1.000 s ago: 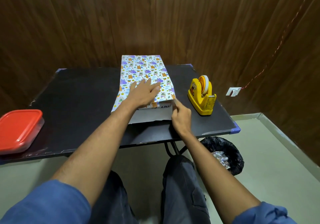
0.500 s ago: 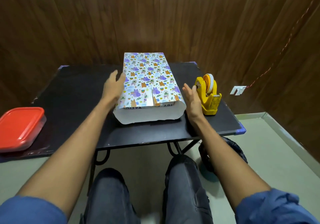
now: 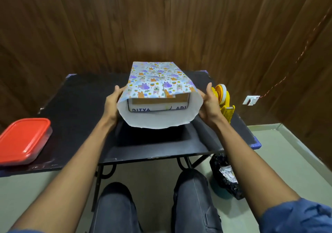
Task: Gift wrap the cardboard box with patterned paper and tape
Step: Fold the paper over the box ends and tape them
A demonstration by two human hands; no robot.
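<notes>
At the middle of the frame, the cardboard box (image 3: pixel 158 104) sits inside a sleeve of patterned paper (image 3: pixel 156 81), its near end uncovered. The left hand (image 3: pixel 112 105) and right hand (image 3: pixel 209 105) grip the sleeve's two sides, fingers curled around the paper. A yellow tape dispenser (image 3: pixel 223 100) stands just right on the black bench (image 3: pixel 80 99); a red-lidded container (image 3: pixel 23 140) sits at left.
</notes>
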